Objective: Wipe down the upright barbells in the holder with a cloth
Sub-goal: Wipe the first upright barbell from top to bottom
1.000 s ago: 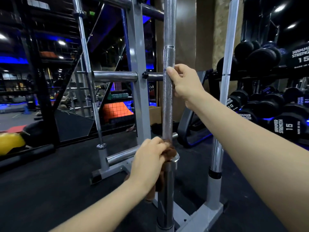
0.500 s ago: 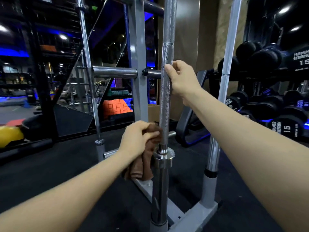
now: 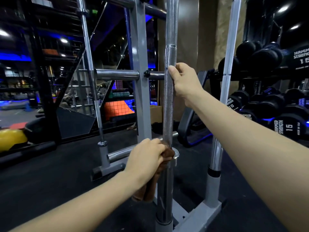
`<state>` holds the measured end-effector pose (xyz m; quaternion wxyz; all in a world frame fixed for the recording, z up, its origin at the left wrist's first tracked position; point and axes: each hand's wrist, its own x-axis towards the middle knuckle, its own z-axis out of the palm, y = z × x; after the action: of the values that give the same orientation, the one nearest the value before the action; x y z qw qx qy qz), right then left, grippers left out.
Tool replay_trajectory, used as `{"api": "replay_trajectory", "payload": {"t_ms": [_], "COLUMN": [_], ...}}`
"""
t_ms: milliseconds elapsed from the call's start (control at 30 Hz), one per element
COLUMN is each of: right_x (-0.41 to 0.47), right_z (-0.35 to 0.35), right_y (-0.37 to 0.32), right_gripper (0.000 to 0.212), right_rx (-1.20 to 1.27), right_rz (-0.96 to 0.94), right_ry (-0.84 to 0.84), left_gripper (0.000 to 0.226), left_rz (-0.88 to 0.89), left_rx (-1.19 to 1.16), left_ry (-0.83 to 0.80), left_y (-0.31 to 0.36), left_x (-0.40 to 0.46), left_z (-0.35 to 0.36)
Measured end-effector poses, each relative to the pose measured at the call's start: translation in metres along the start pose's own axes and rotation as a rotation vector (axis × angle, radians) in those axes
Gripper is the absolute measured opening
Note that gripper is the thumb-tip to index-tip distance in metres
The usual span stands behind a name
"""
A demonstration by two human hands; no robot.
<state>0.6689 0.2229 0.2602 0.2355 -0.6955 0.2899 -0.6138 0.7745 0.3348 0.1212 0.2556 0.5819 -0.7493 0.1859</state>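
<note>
— Barbell (image 3: pixel 168 101) front and centre, standing upright in the grey holder (image 3: pixel 197 216), right hand (image 3: pixel 184 81) wrapped round its rough middle section!

— And the left hand (image 3: pixel 147 162)?

— Fingers curled, clutching a brown cloth (image 3: pixel 168 154) against the bar right at the collar. Another barbell (image 3: pixel 229 67) stands just right; dumbbells (image 3: pixel 287 126) behind.
</note>
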Motion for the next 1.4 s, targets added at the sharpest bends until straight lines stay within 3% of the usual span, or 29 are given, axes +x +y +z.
{"api": "replay_trajectory", "payload": {"t_ms": [100,267,400,633,800,900,1000,1100,1233,1400], "right_x": [0.000,0.001,-0.001,-0.003,0.001,0.002,0.004,0.005,0.006,0.004], "right_z": [0.000,-0.002,0.000,-0.007,-0.013,-0.014,-0.014,-0.016,-0.015,-0.013], "right_y": [0.002,0.003,0.000,-0.008,-0.005,-0.005,-0.005,-0.004,-0.002,0.000], "right_gripper": [0.032,0.022,0.020,0.018,0.015,0.015,0.016,0.020,0.024,0.024], "right_rx": [0.009,0.012,0.013,0.033,0.053,0.073,0.065,0.086,0.102,0.123], "right_rz": [-0.020,-0.017,-0.013,0.010,0.006,0.018,0.011,0.034,0.030,0.041], "right_ry": [-0.003,-0.026,-0.019,-0.083,-0.142,-0.167,-0.196,-0.231,-0.237,-0.223], "left_gripper": [0.032,0.026,0.028,0.029,0.016,0.020,0.010,0.026,0.019,0.012], "left_rz": [0.019,-0.018,-0.016,0.028,-0.112,-0.185,-0.197,-0.220,-0.213,-0.186], "left_rx": [0.160,0.248,0.183,0.080,-0.262,-0.096,-0.037,0.144,0.135,0.153], "left_ry": [0.091,0.079,0.052,-0.159,-0.170,-0.167,-0.221,-0.219,-0.163,-0.216], "left_y": [0.012,0.032,0.034,0.013,0.046,0.055,0.049,0.039,0.034,0.051], "left_x": [0.003,0.021,0.024,0.006,0.032,0.048,0.043,0.025,0.017,0.042], "left_z": [0.010,0.018,0.018,-0.009,0.004,0.021,0.025,0.006,-0.005,0.022]}}
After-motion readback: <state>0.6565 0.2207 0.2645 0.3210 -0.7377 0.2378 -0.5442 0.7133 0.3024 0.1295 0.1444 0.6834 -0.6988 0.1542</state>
